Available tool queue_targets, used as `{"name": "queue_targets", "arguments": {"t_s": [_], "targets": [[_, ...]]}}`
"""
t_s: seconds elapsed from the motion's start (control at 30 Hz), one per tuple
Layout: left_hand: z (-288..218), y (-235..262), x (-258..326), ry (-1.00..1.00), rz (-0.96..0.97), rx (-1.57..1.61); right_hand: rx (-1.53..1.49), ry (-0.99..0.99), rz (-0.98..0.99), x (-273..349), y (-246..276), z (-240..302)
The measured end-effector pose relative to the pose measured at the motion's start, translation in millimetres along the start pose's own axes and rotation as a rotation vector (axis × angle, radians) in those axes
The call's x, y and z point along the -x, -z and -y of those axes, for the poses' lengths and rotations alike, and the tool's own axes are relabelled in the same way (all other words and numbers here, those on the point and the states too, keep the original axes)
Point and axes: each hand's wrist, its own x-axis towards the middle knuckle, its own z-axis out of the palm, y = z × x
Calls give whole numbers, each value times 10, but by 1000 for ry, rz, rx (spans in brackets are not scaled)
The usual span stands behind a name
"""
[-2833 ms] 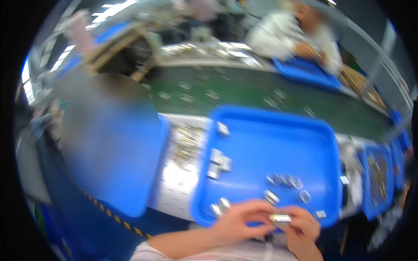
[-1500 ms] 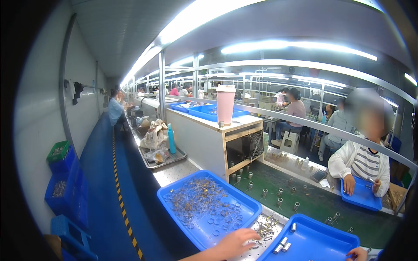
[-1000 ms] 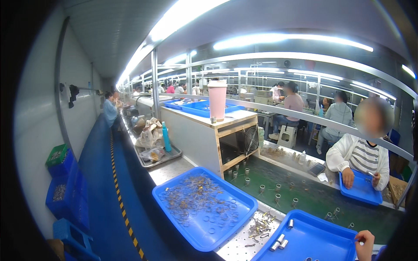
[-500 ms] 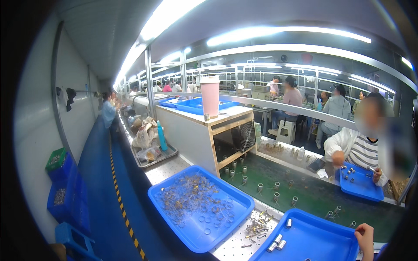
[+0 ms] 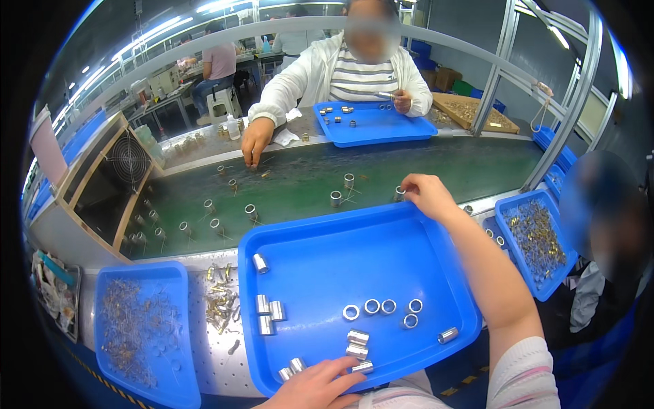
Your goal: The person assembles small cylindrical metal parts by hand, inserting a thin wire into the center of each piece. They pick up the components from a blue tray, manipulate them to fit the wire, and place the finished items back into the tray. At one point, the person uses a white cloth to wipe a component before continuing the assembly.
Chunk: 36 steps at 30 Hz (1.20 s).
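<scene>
In front of me is a large blue tray (image 5: 320, 255) holding several short silver metal sleeves, some upright, others on their sides. My left hand (image 5: 317, 387) lies over its near edge, fingers spread. Its fingertips rest by a sleeve (image 5: 363, 367) lying on its side. Beyond the far rim, my right hand (image 5: 429, 195) pinches a metal sleeve (image 5: 399, 195) upright on the green belt (image 5: 293, 184); the thumb is partly hidden. Other sleeves with thin wires stand along the belt, such as one (image 5: 251, 212) left of my right hand.
Small brass-coloured parts (image 5: 221, 300) lie on perforated metal beside a left tray (image 5: 178, 341) of wires and rings. A right tray (image 5: 507, 211) holds more. Across the belt, a co-worker's hand (image 5: 256, 142) reaches over it, near a smaller blue tray (image 5: 381, 136). A fan box (image 5: 102, 191) stands left.
My view has swung right and down, bringing my left hand and the whole tray into sight. My right hand, earlier at the tray's rim, is now at a sleeve on the belt.
</scene>
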Motion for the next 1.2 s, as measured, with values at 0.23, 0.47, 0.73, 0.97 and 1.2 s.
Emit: {"name": "queue_targets", "arguments": {"t_s": [0.23,0.47,0.73,0.97,1.2], "targets": [[20,38,49,-92,-64,96,272,-314,215,-405,-265,-133],[43,69,78,70,-333,435,-463,-109,49,47,-32,529],[66,-198,-142,234,-437,1190,-701,42,267,1606,218,1429],[62,-333,-116,268,-378,1225,-691,276,83,2086,-25,1577],[98,-400,-83,81,-549,807,-836,102,157,2211,-114,1573]]}}
